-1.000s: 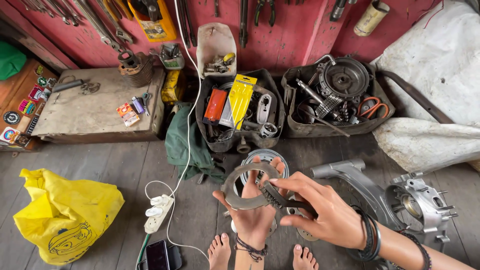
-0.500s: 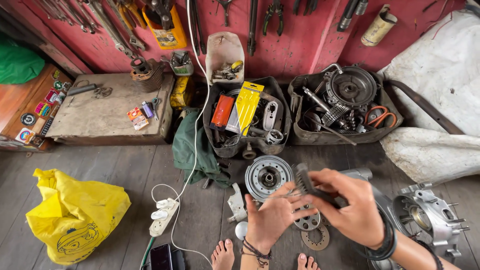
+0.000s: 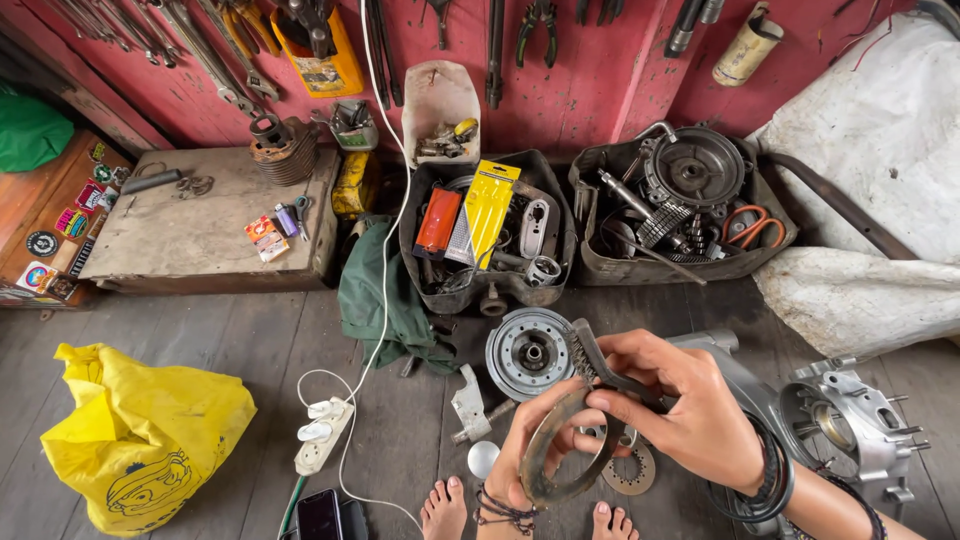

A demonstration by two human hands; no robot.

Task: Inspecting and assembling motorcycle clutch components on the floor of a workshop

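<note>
Metal ring [image 3: 560, 450] held upright-ish in left hand [image 3: 535, 455], above floor, betw. bare feet, just below round hub disc [image 3: 530, 352]. Wire brush [image 3: 600, 365] gripped in right hand [image 3: 690, 410], bristles now set on ring's upper edge; 1 s ago ring was held flatter, higher. Both grips closed. Judged: scrubbing in progress. Perforated disc [image 3: 630, 470] on floor underneath.

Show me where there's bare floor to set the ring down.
Bare planks lie between the yellow bag and the power strip, and below the wooden board. It is crowded around the left hand: the round hub, the engine casing and the tool trays.
</note>
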